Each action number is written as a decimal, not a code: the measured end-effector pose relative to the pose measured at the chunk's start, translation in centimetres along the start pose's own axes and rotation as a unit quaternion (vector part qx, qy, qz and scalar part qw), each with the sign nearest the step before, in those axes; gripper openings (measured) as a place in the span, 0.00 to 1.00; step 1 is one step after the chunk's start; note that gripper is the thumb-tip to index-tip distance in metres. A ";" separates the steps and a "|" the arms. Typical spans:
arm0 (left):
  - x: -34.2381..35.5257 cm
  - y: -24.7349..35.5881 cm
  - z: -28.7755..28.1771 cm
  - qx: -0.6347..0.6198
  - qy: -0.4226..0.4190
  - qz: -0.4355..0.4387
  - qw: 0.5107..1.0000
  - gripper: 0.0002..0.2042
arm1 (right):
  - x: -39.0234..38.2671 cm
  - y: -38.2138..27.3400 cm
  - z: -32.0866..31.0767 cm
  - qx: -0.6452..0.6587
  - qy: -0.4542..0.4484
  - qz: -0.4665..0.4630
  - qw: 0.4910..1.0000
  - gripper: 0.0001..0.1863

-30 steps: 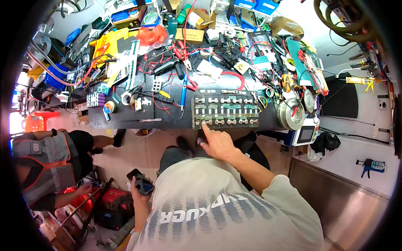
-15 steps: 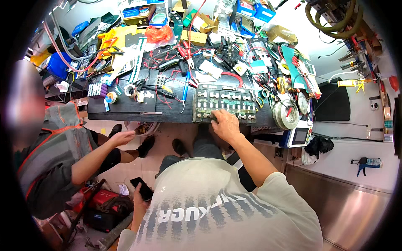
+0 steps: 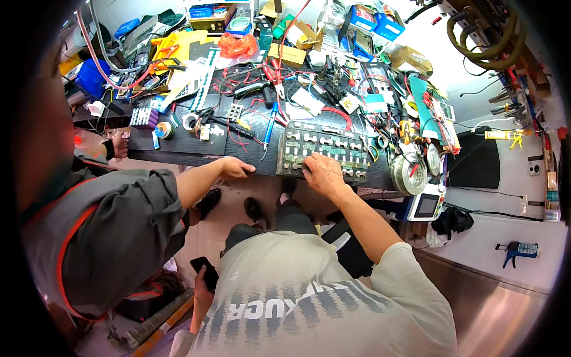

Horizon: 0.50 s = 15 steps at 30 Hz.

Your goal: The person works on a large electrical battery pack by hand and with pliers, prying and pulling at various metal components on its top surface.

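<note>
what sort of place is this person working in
Likely an electronics workshop: the dark workbench is crowded with loops of red wire, what look like purple battery cells and a panel with rows of metal fittings.

From the right hand (image 3: 324, 174), a narrow gap at three o'clock precedes a metal reel (image 3: 405, 179); a co-worker's hand (image 3: 235, 168) blocks nine.

Co-worker's head (image 3: 49, 128) blurred, panel (image 3: 326, 144) partly behind right hand (image 3: 325, 174)

Right hand (image 3: 326, 174): pointing finger now curled in at the panel's (image 3: 334, 149) front edge.
Co-worker (image 3: 116, 229): closer now, one hand (image 3: 236, 168) at the workbench's (image 3: 244, 154) front edge.
</note>
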<state>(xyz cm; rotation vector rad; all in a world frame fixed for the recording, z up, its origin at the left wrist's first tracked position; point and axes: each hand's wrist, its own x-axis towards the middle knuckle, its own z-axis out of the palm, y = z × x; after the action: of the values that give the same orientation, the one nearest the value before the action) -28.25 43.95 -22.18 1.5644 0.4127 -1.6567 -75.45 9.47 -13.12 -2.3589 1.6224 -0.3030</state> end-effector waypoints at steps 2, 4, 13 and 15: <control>0.1 0.1 0.0 -0.002 -0.041 -0.012 0.999 0.16 | 0.2 -0.4 -0.3 0.004 -0.002 0.003 1.000 0.11; 0.2 0.3 -0.2 -0.026 -0.021 -0.020 0.999 0.16 | 0.5 -1.1 -0.3 0.034 0.023 0.012 0.999 0.13; 0.4 0.9 -0.5 0.032 0.033 0.019 0.999 0.12 | -0.1 -1.2 0.0 0.053 0.108 0.027 0.992 0.06; 0.4 0.9 -0.3 0.050 0.075 -0.002 0.996 0.12 | -1.6 0.0 -0.6 0.038 0.095 0.022 0.994 0.07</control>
<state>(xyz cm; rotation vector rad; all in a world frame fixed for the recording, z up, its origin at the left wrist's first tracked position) -27.32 43.44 -22.37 1.7701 0.4162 -1.5908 -76.19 10.95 -12.58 -2.2932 1.7099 -0.5866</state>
